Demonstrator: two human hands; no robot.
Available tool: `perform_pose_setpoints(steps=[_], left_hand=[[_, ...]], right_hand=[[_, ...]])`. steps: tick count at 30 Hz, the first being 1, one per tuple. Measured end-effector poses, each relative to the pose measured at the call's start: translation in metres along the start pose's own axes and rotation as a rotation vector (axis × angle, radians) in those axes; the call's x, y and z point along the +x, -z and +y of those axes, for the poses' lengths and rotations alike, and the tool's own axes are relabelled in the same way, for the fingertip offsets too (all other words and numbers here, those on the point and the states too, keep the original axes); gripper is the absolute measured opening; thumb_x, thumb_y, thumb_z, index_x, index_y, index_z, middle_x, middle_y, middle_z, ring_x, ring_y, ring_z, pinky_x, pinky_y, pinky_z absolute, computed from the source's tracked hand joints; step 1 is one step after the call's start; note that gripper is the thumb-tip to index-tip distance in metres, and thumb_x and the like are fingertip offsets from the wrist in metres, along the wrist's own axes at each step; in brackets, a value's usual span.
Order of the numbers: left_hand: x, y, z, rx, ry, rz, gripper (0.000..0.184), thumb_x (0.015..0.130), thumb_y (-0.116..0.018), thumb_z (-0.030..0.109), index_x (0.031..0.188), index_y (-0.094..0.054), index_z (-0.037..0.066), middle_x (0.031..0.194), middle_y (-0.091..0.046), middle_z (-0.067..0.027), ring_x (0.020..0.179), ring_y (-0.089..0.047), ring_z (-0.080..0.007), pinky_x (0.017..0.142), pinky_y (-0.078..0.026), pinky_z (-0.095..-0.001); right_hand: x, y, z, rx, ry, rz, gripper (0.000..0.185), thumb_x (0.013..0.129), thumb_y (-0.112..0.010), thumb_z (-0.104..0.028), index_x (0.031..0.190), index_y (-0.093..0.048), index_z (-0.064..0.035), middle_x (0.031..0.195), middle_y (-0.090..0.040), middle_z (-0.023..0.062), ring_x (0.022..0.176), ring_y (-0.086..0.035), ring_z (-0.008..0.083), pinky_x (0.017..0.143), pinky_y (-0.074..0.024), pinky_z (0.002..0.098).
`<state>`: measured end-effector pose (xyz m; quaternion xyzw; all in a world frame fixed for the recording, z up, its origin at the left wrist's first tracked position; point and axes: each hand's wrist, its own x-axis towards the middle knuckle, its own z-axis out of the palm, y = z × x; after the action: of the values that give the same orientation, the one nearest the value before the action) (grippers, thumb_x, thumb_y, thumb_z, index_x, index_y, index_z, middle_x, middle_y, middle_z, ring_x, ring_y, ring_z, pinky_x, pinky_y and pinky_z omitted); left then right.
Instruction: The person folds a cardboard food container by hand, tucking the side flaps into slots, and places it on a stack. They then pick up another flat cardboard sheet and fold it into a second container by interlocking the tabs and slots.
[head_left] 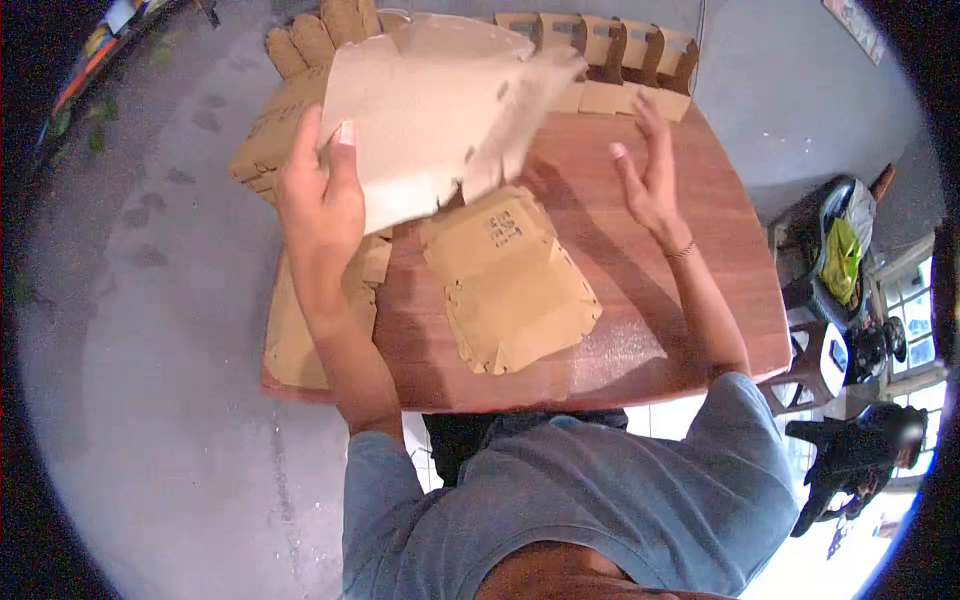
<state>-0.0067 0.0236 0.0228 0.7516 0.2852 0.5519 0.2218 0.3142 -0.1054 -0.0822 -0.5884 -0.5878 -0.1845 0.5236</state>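
My left hand grips the lower left edge of a large cardboard sheet, thumb on its face. The sheet is raised and tilted over the table, and its right flap is blurred by motion. My right hand hangs to the right of the sheet, apart from it, fingers spread and holding nothing. Below the raised sheet, a flat cardboard piece with notched edges and dark print lies on the wooden table.
More flat cardboard lies at the table's left edge. Folded cardboard holders stand in a row at the back right. Stacked cardboard is at the back left. At the far right are a white stool and a person in dark clothes.
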Motion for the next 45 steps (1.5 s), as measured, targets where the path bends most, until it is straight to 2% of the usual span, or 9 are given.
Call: perform_pose_setpoints(steps=[4,9,11,16,21,23,36,41,45], left_hand=[[0.003,0.013,-0.002,-0.077,0.1,-0.108,0.041,0.098,-0.057,0.017,0.13,-0.052,-0.009,0.117,-0.067,-0.0181,0.108,-0.06,-0.0184,0.095,-0.045,-0.0312],[-0.002,0.014,-0.02,-0.115,0.163,-0.32,0.04,0.096,-0.061,0.017,0.129,-0.055,-0.006,0.12,-0.066,-0.014,0.11,-0.059,-0.0179,0.099,-0.043,-0.0301],[-0.002,0.01,-0.009,-0.171,0.138,-0.549,0.039,0.095,-0.062,0.015,0.129,-0.056,-0.004,0.119,-0.066,-0.0122,0.109,-0.058,-0.0165,0.099,-0.043,-0.0295],[-0.008,-0.018,-0.031,-0.259,0.122,-0.533,0.036,0.094,-0.063,0.014,0.125,-0.059,-0.003,0.11,-0.069,-0.0102,0.099,-0.061,-0.0145,0.091,-0.048,-0.0293],[0.003,-0.034,-0.038,-0.178,0.194,-0.569,0.035,0.091,-0.068,0.013,0.121,-0.061,-0.004,0.111,-0.067,-0.0111,0.106,-0.061,-0.0181,0.098,-0.045,-0.0309],[0.001,-0.043,-0.046,-0.178,0.003,-0.475,0.029,0.092,-0.064,0.013,0.118,-0.064,0.002,0.099,-0.072,-0.0118,0.081,-0.063,-0.0135,0.073,-0.05,-0.0314],[0.004,-0.045,-0.037,0.081,0.026,-0.543,0.018,0.087,-0.068,0.014,0.1,-0.064,0.003,0.092,-0.067,-0.0163,0.085,-0.065,-0.0325,0.079,-0.049,-0.0373],[0.0,-0.056,-0.016,0.418,-0.447,0.004,0.03,0.084,-0.071,0.014,0.111,-0.064,0.007,0.112,-0.063,-0.0152,0.104,-0.059,-0.0385,0.091,-0.046,-0.044],[-0.016,-0.065,-0.006,0.263,-0.524,-0.028,0.047,0.084,-0.073,0.018,0.126,-0.056,0.006,0.11,-0.062,-0.018,0.102,-0.061,-0.041,0.091,-0.048,-0.0464]], right_hand=[[0.073,0.039,-0.041,0.185,0.137,0.119,0.053,0.095,-0.064,-0.026,0.14,-0.047,-0.0028,0.148,-0.042,0.0196,0.136,-0.043,0.0327,0.111,-0.0353,0.0429],[0.101,0.055,-0.085,0.639,-0.078,-0.796,0.069,0.091,-0.066,-0.037,0.143,-0.044,0.0025,0.147,-0.046,0.0167,0.135,-0.045,0.0298,0.112,-0.0355,0.0444],[0.094,0.039,-0.092,0.744,-0.133,-0.89,0.077,0.087,-0.071,-0.039,0.145,-0.041,0.0027,0.148,-0.045,0.0172,0.135,-0.045,0.0302,0.111,-0.0362,0.0449],[0.079,0.01,-0.088,0.968,-0.291,-1.045,0.105,0.072,-0.086,-0.03,0.153,-0.027,0.0,0.152,-0.037,0.0199,0.13,-0.049,0.0295,0.106,-0.0436,0.0436],[0.073,-0.014,-0.09,0.991,-0.266,-0.979,0.098,0.079,-0.082,-0.019,0.156,-0.023,-0.0109,0.159,-0.027,0.011,0.122,-0.053,0.0213,0.104,-0.045,0.036],[0.07,-0.026,-0.083,0.856,-0.113,-0.784,0.096,0.078,-0.083,-0.021,0.155,-0.026,-0.0109,0.157,-0.033,0.01,0.125,-0.05,0.0209,0.107,-0.0419,0.037],[0.063,-0.041,-0.064,0.782,-0.33,-0.767,0.072,0.076,-0.085,-0.026,0.137,-0.055,-0.0047,0.119,-0.065,0.009,0.097,-0.062,0.0145,0.088,-0.0516,0.0315],[0.063,-0.034,-0.066,0.656,-0.379,-0.523,0.068,0.075,-0.086,-0.025,0.131,-0.057,0.0018,0.107,-0.067,0.0094,0.092,-0.062,0.0133,0.084,-0.0536,0.0307],[0.066,-0.034,-0.062,0.614,-0.311,-0.323,0.07,0.076,-0.085,-0.022,0.133,-0.054,0.0036,0.111,-0.067,0.0113,0.097,-0.064,0.0156,0.084,-0.0545,0.0303]])
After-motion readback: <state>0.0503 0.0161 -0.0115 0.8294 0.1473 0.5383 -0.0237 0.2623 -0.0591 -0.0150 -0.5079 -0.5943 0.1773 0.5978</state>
